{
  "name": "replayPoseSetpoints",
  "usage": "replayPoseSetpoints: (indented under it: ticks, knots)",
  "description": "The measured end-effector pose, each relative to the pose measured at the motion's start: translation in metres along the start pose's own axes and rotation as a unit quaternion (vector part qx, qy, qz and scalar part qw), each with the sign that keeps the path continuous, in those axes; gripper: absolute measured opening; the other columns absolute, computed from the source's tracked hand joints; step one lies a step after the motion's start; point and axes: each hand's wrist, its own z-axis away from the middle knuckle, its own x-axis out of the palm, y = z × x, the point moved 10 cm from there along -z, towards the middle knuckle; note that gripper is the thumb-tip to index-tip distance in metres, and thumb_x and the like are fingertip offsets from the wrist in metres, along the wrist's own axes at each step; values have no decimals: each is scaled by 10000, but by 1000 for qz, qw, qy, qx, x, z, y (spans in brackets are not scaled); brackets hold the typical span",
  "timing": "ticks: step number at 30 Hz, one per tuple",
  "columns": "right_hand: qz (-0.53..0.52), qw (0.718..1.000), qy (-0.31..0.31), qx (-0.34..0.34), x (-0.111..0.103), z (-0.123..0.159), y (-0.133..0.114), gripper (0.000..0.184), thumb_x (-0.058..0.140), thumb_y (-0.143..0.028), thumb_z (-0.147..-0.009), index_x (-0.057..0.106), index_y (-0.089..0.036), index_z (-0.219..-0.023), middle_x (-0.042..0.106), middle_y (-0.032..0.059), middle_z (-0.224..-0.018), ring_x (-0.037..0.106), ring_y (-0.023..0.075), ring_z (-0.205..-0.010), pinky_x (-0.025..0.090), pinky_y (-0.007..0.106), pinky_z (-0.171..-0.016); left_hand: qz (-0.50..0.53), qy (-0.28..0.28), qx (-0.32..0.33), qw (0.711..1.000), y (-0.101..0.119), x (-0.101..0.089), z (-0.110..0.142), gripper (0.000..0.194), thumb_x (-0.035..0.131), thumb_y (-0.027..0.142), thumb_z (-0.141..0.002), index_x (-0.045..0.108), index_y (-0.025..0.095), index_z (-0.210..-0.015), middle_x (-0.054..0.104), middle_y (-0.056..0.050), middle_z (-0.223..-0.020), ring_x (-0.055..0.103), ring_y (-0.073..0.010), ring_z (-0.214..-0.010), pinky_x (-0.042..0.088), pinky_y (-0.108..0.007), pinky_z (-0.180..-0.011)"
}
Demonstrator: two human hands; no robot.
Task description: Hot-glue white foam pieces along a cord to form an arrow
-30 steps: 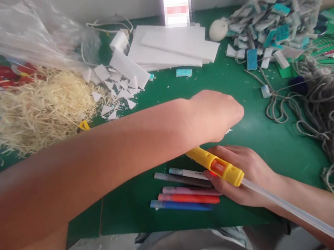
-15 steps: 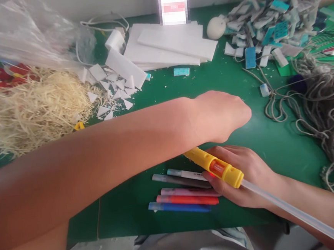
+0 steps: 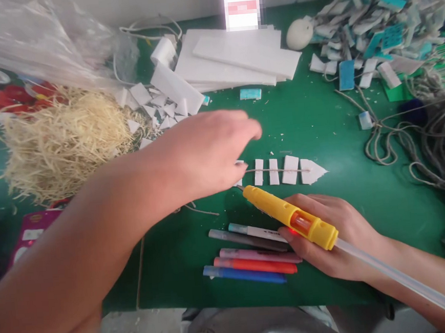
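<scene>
My right hand [image 3: 327,230] is wrapped round a yellow hot glue gun [image 3: 288,215] with a long clear glue stick [image 3: 405,285] coming out of its back. The gun's nozzle points left, close to a row of white foam pieces [image 3: 291,169]. A thin cord [image 3: 265,170] runs along the row, and its right-hand piece is pointed. Over the row's left end hovers my left hand [image 3: 220,143], thumb and forefinger apart with nothing seen between them. It hides part of the row. Several felt-tip pens [image 3: 250,272] lie below the gun.
White foam sheets [image 3: 237,57] are stacked at the back, with foam scraps [image 3: 164,107] beside them. Pale straw [image 3: 70,140] is heaped on the left. On the right are a pile of foam offcuts [image 3: 369,32] and tangled grey cord [image 3: 431,134]. A white ball [image 3: 299,33] rests behind.
My left hand has moved left and its thumb and forefinger now show apart. The foam row and gun nozzle have come into sight. The view has shifted slightly left; my right hand still holds the gun.
</scene>
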Motion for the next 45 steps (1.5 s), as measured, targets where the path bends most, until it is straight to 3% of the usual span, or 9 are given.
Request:
replayPoseSetpoints:
  ticks: [4,8,15,23,31,35,40,45]
  knots:
    - [-6,1000,-8,-10,2,3,-1,71,516,-248,-987,558,-219,-939,548,-54,-635,481,106,-472,382,262,-454,58,-7,19,998,-17,26,32,595,720,249,-856,608,210,-1439,659,-91,-1436,625,-314,-1332,520,-442,-1109]
    - [-3,1000,-10,-17,-1,4,-4,38,520,-234,-992,552,-222,-975,541,-57,-644,477,108,-472,385,267,-458,76,43,57,995,-13,34,37,622,727,207,-884,562,146,-1480,642,-142,-1459,562,-302,-1401,431,-466,-1212]
    - [14,1000,-20,-14,0,5,-3,45,497,-240,-1014,527,-226,-983,548,-54,-666,491,102,-489,398,257,-470,106,119,106,981,-6,35,40,631,703,151,-909,516,136,-1511,700,-110,-1318,628,-247,-1251,496,-386,-1121]
    - [30,1000,5,-5,-4,7,0,121,508,-225,-1020,467,-242,-907,487,-70,-658,415,91,-468,357,244,-459,106,166,131,972,5,38,37,539,645,185,-969,524,71,-1482,720,-131,-1258,652,-261,-1212,540,-417,-1093]
    - [23,1000,1,2,-3,6,3,138,506,-209,-1014,441,-247,-899,454,-77,-670,393,86,-477,348,233,-469,53,129,103,985,-1,32,54,670,636,150,-912,449,88,-1552,636,-154,-1453,595,-282,-1358,491,-427,-1183]
    - [13,1000,-7,5,-1,7,4,139,514,-213,-1011,437,-248,-901,453,-79,-663,384,85,-472,339,237,-465,33,130,74,988,-14,31,60,632,626,164,-920,486,85,-1531,673,-146,-1376,629,-284,-1289,521,-431,-1140]
    - [16,1000,-3,2,-1,7,4,139,501,-211,-1021,435,-247,-904,468,-72,-676,386,86,-479,331,245,-469,46,155,94,982,-10,34,54,553,633,182,-950,538,74,-1484,717,-125,-1225,671,-270,-1164,567,-416,-1047]
    - [22,1000,-4,5,0,7,6,121,494,-225,-1030,449,-244,-919,483,-66,-689,398,91,-499,339,249,-482,38,153,90,983,-8,32,55,567,657,216,-960,526,79,-1494,706,-144,-1307,662,-276,-1220,557,-422,-1081]
